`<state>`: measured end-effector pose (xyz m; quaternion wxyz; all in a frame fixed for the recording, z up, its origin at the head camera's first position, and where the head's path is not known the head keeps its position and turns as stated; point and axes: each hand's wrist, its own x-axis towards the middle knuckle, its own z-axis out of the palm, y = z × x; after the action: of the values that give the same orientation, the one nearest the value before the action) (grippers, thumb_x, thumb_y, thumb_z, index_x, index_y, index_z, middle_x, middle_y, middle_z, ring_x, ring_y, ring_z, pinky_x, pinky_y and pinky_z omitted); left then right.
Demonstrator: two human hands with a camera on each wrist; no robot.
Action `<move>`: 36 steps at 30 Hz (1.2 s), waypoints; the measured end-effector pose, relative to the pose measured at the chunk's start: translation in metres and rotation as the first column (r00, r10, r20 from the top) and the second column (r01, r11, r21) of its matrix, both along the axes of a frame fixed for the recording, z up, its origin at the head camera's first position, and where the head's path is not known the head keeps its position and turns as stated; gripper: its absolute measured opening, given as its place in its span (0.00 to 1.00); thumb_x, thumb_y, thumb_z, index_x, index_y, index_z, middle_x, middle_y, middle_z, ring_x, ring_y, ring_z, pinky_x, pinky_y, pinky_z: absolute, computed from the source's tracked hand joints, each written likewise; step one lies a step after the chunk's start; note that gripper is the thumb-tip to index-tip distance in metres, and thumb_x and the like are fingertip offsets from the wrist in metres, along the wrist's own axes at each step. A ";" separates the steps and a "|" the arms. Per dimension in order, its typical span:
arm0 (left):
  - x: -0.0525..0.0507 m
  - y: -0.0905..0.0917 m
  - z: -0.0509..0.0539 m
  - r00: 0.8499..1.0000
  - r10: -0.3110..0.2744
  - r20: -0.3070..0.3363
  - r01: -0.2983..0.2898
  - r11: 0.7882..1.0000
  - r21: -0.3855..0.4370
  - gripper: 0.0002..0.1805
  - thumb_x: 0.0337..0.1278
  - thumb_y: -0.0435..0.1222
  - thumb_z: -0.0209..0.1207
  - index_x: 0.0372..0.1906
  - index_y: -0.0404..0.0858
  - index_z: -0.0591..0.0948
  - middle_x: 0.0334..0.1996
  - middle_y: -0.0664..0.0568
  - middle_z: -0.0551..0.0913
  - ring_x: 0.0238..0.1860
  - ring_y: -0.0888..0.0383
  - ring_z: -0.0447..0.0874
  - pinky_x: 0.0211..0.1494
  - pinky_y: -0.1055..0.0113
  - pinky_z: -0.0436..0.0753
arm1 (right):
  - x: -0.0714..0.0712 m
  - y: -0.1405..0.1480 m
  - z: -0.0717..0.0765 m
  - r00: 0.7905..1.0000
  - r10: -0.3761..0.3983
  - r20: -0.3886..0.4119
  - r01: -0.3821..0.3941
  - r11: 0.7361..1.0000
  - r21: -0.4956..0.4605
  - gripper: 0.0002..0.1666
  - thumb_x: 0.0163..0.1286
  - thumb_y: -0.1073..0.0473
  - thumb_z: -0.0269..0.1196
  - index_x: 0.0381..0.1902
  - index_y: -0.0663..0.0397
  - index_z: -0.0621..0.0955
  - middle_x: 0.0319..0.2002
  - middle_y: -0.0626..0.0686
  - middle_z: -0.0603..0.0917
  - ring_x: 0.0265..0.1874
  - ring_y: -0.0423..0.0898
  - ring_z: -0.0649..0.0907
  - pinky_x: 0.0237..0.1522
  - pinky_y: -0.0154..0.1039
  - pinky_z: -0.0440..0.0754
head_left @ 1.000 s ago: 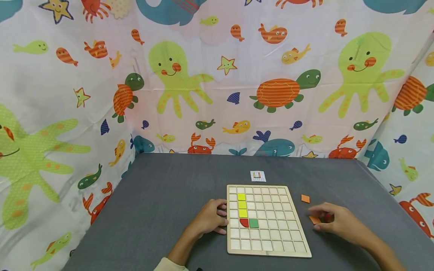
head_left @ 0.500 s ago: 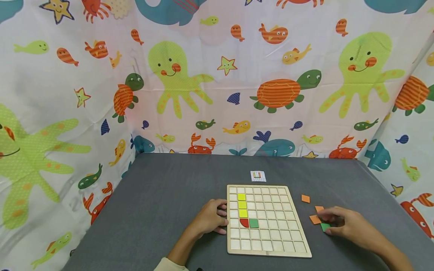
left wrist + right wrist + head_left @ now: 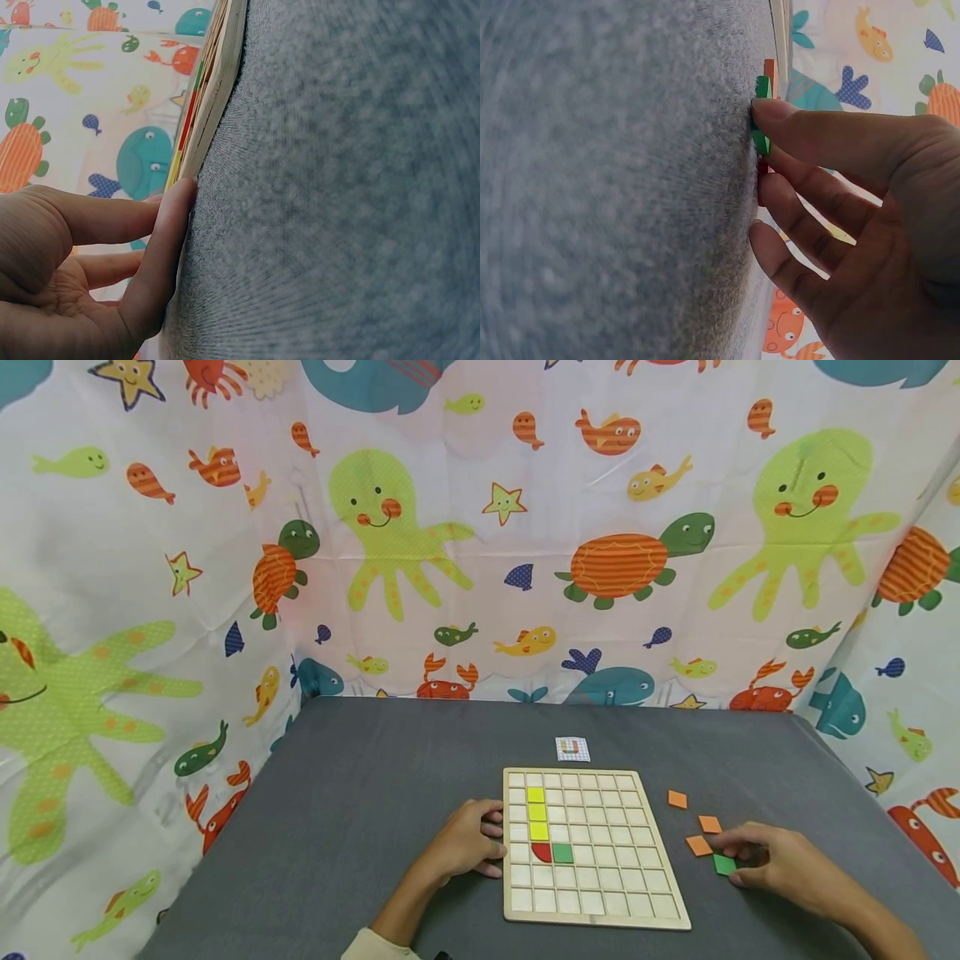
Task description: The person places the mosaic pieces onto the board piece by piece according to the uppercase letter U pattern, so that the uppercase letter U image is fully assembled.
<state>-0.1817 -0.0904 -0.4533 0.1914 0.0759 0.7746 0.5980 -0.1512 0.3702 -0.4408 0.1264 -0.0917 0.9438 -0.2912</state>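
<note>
Beside the board (image 3: 603, 856), the left hand (image 3: 468, 842) rests unclenched against its edge, seemingly to steady it; the right hand (image 3: 776, 862) pinches a thin green tile (image 3: 723, 865), apparently edgewise.

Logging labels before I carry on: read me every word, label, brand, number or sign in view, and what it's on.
No words, labels, brands or numbers are readable in any view.
Small card: a coloured U-like shape on a grid; any finer marks are too small to read.
Wooden board and coloured tiles: no print visible.
Patterned cloth: sea animals, no lettering seen.
</note>
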 end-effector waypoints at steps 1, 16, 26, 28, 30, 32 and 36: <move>0.000 0.000 0.000 1.000 0.000 -0.001 0.000 1.000 -0.001 0.37 0.55 0.17 0.67 0.72 0.28 0.73 0.55 0.41 0.75 0.53 0.48 0.80 0.31 0.57 0.95 | -0.001 0.000 0.000 1.000 0.002 0.001 -0.002 1.000 0.012 0.23 0.62 0.57 0.78 0.55 0.53 0.88 0.44 0.46 0.84 0.37 0.34 0.77 0.35 0.29 0.81; 0.001 0.000 0.001 1.000 0.001 0.004 -0.001 1.000 0.003 0.37 0.55 0.17 0.67 0.73 0.28 0.73 0.56 0.41 0.75 0.54 0.48 0.80 0.32 0.57 0.95 | -0.001 -0.002 0.001 1.000 0.001 -0.002 -0.001 0.998 0.060 0.16 0.66 0.54 0.76 0.50 0.51 0.90 0.36 0.46 0.79 0.33 0.34 0.73 0.30 0.30 0.73; 0.000 0.000 -0.001 1.000 0.001 0.006 -0.001 1.000 0.002 0.37 0.56 0.17 0.68 0.73 0.29 0.73 0.56 0.41 0.75 0.54 0.48 0.81 0.32 0.56 0.95 | -0.003 -0.018 0.004 0.999 0.010 -0.053 -0.008 0.999 0.032 0.17 0.64 0.52 0.77 0.50 0.48 0.90 0.34 0.46 0.79 0.32 0.34 0.73 0.29 0.30 0.71; 0.001 0.000 -0.001 1.000 -0.001 0.005 0.001 1.000 -0.001 0.37 0.56 0.18 0.68 0.73 0.29 0.73 0.56 0.41 0.75 0.54 0.48 0.81 0.32 0.56 0.95 | -0.003 -0.023 0.004 0.997 0.020 -0.073 -0.018 1.000 0.021 0.16 0.63 0.52 0.77 0.48 0.46 0.90 0.34 0.45 0.78 0.31 0.34 0.73 0.28 0.31 0.70; 0.001 0.000 -0.001 1.000 -0.002 0.004 0.002 1.000 -0.003 0.37 0.56 0.18 0.68 0.73 0.29 0.73 0.56 0.41 0.75 0.54 0.48 0.81 0.32 0.56 0.95 | -0.005 -0.029 0.004 0.996 0.025 -0.084 -0.025 1.000 0.010 0.14 0.63 0.52 0.77 0.47 0.43 0.90 0.33 0.44 0.78 0.32 0.34 0.74 0.29 0.30 0.71; 0.001 0.000 -0.001 1.000 -0.002 0.003 0.002 1.000 -0.007 0.37 0.57 0.18 0.68 0.73 0.29 0.73 0.56 0.41 0.75 0.54 0.48 0.81 0.32 0.57 0.95 | -0.007 -0.035 0.005 0.996 0.032 -0.088 -0.033 0.999 -0.012 0.13 0.63 0.51 0.77 0.45 0.42 0.90 0.34 0.44 0.79 0.32 0.33 0.75 0.29 0.30 0.72; 0.001 0.001 0.000 1.000 0.001 0.000 -0.001 1.000 -0.019 0.37 0.57 0.18 0.68 0.73 0.29 0.73 0.56 0.41 0.75 0.54 0.49 0.80 0.32 0.58 0.95 | -0.011 -0.047 0.005 0.994 0.065 -0.088 -0.072 0.994 -0.077 0.13 0.64 0.52 0.77 0.46 0.43 0.90 0.35 0.45 0.80 0.34 0.34 0.76 0.31 0.30 0.75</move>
<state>-0.1809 -0.0898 -0.4537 0.1920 0.0738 0.7802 0.5908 -0.1618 0.3235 -0.4360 0.0921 -0.1416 0.9323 -0.3199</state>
